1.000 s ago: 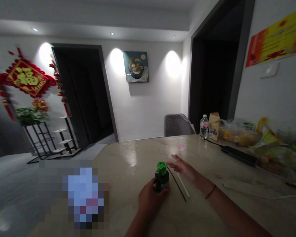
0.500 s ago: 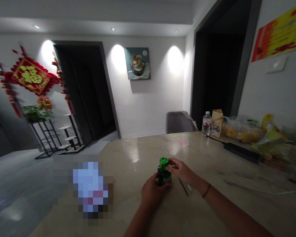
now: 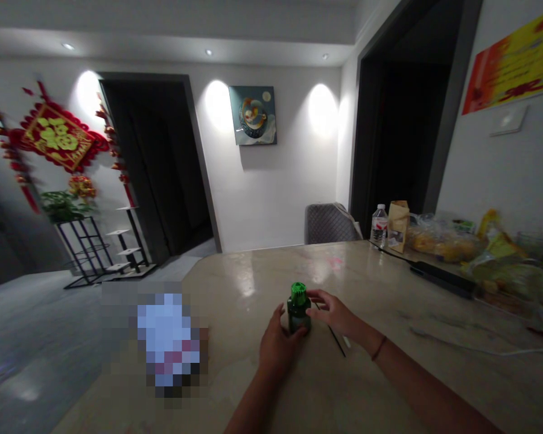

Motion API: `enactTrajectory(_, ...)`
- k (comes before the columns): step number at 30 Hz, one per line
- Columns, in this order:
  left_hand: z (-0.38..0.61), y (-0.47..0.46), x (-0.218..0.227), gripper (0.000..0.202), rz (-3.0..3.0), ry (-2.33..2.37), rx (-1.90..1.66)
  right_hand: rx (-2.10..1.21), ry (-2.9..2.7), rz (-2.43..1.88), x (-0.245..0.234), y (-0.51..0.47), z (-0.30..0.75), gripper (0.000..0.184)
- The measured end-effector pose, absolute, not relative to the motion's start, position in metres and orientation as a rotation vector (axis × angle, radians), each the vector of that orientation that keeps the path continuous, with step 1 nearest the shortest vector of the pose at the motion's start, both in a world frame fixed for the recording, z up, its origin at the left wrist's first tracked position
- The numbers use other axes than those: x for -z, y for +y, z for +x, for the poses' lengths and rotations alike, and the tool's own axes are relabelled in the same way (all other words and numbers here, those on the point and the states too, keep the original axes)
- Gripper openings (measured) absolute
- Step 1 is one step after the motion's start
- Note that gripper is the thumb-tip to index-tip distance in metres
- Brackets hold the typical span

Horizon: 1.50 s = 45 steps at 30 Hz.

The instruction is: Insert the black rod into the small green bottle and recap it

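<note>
A small dark green bottle [image 3: 299,314] with a bright green ridged cap [image 3: 298,292] stands upright on the table. My left hand [image 3: 278,343] is curved around its near left side, the index finger lifted off the glass and the thumb resting low on its front. My right hand [image 3: 332,310] is at the bottle's right side, fingers apart, with fingertips beside the cap and shoulder; whether they touch is hard to tell. A thin dark stick [image 3: 337,342] lies on the tabletop below my right hand, with a short pale piece [image 3: 346,342] beside it.
Across the marble-look table [image 3: 235,386], a pixelated patch [image 3: 167,337] hides something at left. On the right are a water bottle [image 3: 379,225], paper bag [image 3: 398,226], black power strip [image 3: 441,279], white cable [image 3: 470,348] and bagged food [image 3: 447,241]. A grey chair [image 3: 330,223] stands behind.
The bottle has shifted slightly left and away and stands straighter. My left fingers have loosened from its side, and my right fingers have come off the cap to its right edge.
</note>
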<state>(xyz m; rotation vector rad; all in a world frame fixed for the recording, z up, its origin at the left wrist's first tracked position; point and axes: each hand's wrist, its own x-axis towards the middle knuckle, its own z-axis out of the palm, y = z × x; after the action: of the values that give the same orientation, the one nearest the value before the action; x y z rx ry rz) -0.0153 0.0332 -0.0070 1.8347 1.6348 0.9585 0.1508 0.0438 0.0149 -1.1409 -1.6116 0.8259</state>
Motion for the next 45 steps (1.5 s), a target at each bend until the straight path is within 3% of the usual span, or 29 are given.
enactTrajectory(8, -0.016, 0.038, 0.008, 0.042, 1.739, 1.770, -1.134, -0.319, -1.752, -1.875, -0.024, 0.044, 0.186, 0.035)
enactTrajectory(12, -0.016, 0.037, 0.007, 0.026, 1.928, 1.776, -0.961, -0.599, -1.839, -2.084, -0.021, 0.038, 0.193, 0.036)
enactTrajectory(16, -0.017, 0.037, 0.005, 0.027, 1.998, 1.714, -0.945, -0.868, -1.886, -2.017, -0.010, 0.041, 0.188, 0.034)
enactTrajectory(23, -0.016, 0.031, 0.004, 0.024, 2.181, 1.693, -0.823, -0.402, -1.865, -1.860, -0.010, 0.041, 0.176, 0.027)
enactTrajectory(27, -0.017, 0.032, 0.006, 0.042, 2.213, 1.758, -0.745, -0.379, -1.896, -1.884, -0.009, 0.039, 0.170, 0.032)
enactTrajectory(30, -0.017, 0.032, 0.006, 0.049, 2.213, 1.778, -0.727, -0.297, -1.925, -1.895, -0.004, 0.041, 0.167, 0.026)
enactTrajectory(45, -0.018, 0.032, 0.008, 0.045, 2.153, 1.709, -0.822, -0.233, -1.879, -1.731, 0.012, 0.067, 0.164, 0.024)
